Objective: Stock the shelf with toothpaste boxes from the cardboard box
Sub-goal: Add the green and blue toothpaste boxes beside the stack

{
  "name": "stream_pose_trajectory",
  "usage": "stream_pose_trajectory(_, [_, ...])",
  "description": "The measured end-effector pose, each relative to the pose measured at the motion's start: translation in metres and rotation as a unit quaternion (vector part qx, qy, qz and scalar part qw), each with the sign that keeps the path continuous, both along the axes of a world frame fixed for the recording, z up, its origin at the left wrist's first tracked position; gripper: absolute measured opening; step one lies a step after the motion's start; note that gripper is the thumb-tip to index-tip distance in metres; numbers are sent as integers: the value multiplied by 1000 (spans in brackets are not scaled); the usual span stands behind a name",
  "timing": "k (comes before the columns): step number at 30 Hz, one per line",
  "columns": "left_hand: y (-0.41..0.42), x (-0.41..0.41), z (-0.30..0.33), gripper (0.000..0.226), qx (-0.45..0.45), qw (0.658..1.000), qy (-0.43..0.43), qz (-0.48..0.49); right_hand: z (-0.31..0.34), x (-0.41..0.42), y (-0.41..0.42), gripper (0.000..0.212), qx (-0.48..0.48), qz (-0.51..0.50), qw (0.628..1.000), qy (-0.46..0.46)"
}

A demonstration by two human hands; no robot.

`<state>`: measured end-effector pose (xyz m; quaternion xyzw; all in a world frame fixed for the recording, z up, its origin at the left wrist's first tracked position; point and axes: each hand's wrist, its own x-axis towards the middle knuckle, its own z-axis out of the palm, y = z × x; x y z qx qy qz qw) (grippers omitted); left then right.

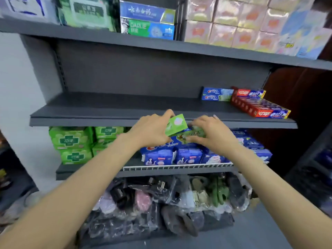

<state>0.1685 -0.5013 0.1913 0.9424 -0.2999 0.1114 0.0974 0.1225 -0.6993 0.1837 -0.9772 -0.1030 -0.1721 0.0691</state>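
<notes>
Two hands hold toothpaste boxes in front of the middle shelf [125, 112], just at its front edge. The left hand [152, 130] has thumb and fingers closed around the left part of a green box [177, 124], which is tilted with its end face turned up toward the camera. The right hand [212, 133] grips from above a blue and green box [172, 141] that lies lengthwise under the green one; how many boxes are in this bundle I cannot tell, because the fingers cover part of them. The cardboard box is not in view. On the shelf, at the far right, a few blue boxes [216, 94] already stand against the back panel, and red boxes [258, 106] lie just beside them, so most of the shelf surface to the left is still bare. I judge these boxes to be light and rather stiff along their length, but the thin card walls can dent if they are squeezed hard, and the glossy print may slip between the fingers. The safest hold seems to be across the long narrow sides near the middle, or one hand at each end when several are carried together. The end flaps are the weak place, so it is better not to press there. Below, packs of pads [70, 141] fill the lower shelf.
</notes>
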Motion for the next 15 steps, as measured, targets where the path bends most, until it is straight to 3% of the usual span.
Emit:
stream_pose_trajectory(2, [-29, 24, 3, 57, -5, 1000, -22, -20, 3, 19, -20, 58, -72, -22, 997, -9])
stream_pose_trajectory(4, [-58, 50, 5, 56, -11, 998, -38, -40, 3, 42, -42, 56, -76, -38, 996, -29])
stream_pose_trajectory(8, [-113, 111, 8, 56, -23, 997, -58, -48, 2, 104, -94, 43, 18, -54, 998, -6])
stream_pose_trajectory(15, [-180, 205, 19, 55, -67, 996, -63, -13, 0, 207, -198, 44, 102, -99, 990, -17])
